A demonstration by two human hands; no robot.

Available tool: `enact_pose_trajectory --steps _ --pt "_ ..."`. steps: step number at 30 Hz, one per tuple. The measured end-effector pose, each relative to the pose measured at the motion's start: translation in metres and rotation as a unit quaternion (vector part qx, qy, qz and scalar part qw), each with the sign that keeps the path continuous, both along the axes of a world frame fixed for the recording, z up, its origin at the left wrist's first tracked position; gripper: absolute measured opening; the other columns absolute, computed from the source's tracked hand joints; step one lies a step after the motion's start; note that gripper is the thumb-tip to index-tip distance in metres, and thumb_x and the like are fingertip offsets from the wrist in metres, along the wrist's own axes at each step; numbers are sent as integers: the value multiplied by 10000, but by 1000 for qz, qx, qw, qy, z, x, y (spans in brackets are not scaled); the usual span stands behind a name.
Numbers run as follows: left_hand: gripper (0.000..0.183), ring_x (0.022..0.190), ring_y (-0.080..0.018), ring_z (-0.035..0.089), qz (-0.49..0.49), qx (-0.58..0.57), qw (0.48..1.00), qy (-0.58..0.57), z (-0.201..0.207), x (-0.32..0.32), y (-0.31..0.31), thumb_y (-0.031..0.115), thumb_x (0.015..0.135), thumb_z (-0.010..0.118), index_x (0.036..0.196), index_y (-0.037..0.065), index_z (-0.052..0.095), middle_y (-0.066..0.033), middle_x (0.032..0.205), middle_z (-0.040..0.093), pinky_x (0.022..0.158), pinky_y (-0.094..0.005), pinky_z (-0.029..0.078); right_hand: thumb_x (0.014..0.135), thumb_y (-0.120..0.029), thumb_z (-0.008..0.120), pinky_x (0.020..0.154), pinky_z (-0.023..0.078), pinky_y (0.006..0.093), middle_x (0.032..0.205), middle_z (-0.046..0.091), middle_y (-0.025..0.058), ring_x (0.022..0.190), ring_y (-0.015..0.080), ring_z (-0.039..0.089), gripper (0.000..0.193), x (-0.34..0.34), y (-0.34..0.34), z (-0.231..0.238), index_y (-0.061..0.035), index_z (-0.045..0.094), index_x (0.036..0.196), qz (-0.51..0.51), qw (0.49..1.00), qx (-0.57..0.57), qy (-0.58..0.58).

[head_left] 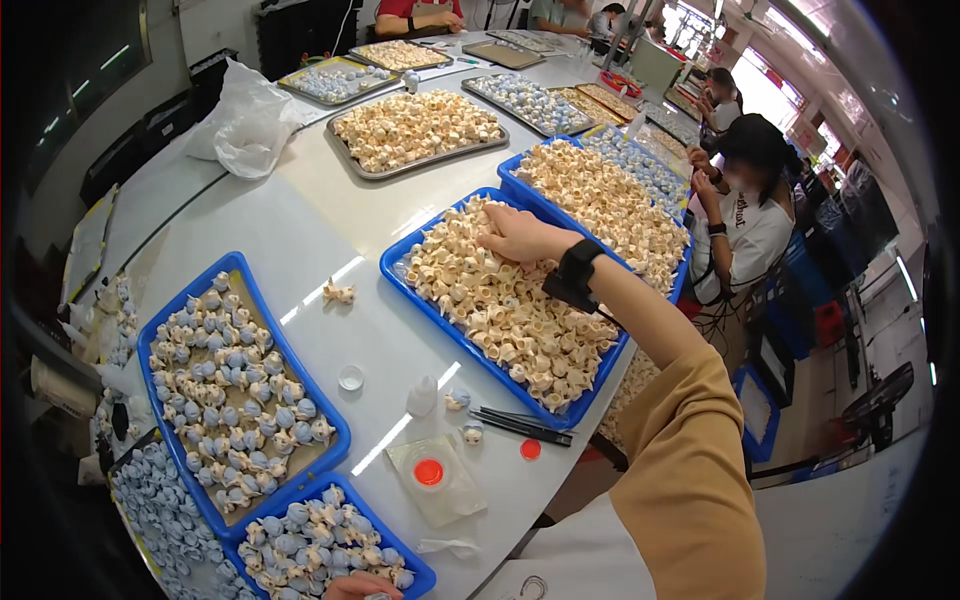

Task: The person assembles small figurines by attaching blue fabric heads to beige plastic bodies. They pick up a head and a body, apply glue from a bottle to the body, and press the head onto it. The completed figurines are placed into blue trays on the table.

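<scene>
Right fingers (495, 222) bent down onto cream pieces (470, 290); cannot tell whether pinching any. Right hand (525, 236) over far part of blue tray (556, 417) heaped with them. Left hand (362, 588) at near edge, beside blue-and-cream pieces (310, 540) in another tray (421, 575); partly cut off, finger state cannot tell. Between hands: dark tweezers (530, 429), small bottle (422, 398). Far left: plastic bag (245, 125).

The glossy pale table (320, 225) held a central blue tray (560, 418), a left blue tray (343, 438) and a front blue tray (424, 577). Near them lay a loose cream figurine piece (339, 292), a clear round cap (351, 378), a translucent squeeze bottle (422, 397), black tweezers (525, 427), a red disc (530, 450) and a flat translucent pouch (448, 508). Farther back rested a metal tray (440, 158) and a crumpled plastic bag (250, 125).
</scene>
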State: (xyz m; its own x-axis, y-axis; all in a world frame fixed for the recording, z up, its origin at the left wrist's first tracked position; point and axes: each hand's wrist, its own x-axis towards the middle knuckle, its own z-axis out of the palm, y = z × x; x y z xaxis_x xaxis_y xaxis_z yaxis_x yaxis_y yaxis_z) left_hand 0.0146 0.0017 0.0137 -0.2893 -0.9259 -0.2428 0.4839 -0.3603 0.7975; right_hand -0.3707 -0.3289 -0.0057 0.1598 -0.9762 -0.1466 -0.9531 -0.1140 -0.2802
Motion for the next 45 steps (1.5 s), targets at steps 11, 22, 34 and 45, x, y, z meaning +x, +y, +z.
enact_pose_trajectory --steps 11,22,34,45 --pt "233 578 -137 511 0 -13 1000 -7 1 -1 -3 194 826 519 973 17 481 -156 891 538 444 -202 406 832 -338 455 908 336 428 1278 320 175 1157 346 336 484 36 104 18 -71 362 1225 62 980 -108 156" --pt "240 581 -138 512 -10 -9 1000 4 1 -2 -1 188 823 525 982 14 479 -157 882 540 450 -208 410 796 -175 420 861 398 393 1149 476 171 1017 345 462 339 -41 69 37 -27 505 1089 -47 987 -146 44" --pt "242 604 -150 522 -28 -2 1000 5 -1 -5 -1 186 824 534 983 10 485 -150 887 529 465 -209 410 791 -79 433 899 357 406 1238 348 241 1064 377 423 382 -6 131 8 20 393 1158 6 990 -138 36" --pt "295 611 -136 518 -36 -8 999 18 -2 -5 -2 224 821 554 1002 5 472 -147 902 525 484 -205 419 769 -43 537 889 389 350 1244 420 155 1096 298 454 430 8 162 22 -67 444 1188 83 985 -129 -80"
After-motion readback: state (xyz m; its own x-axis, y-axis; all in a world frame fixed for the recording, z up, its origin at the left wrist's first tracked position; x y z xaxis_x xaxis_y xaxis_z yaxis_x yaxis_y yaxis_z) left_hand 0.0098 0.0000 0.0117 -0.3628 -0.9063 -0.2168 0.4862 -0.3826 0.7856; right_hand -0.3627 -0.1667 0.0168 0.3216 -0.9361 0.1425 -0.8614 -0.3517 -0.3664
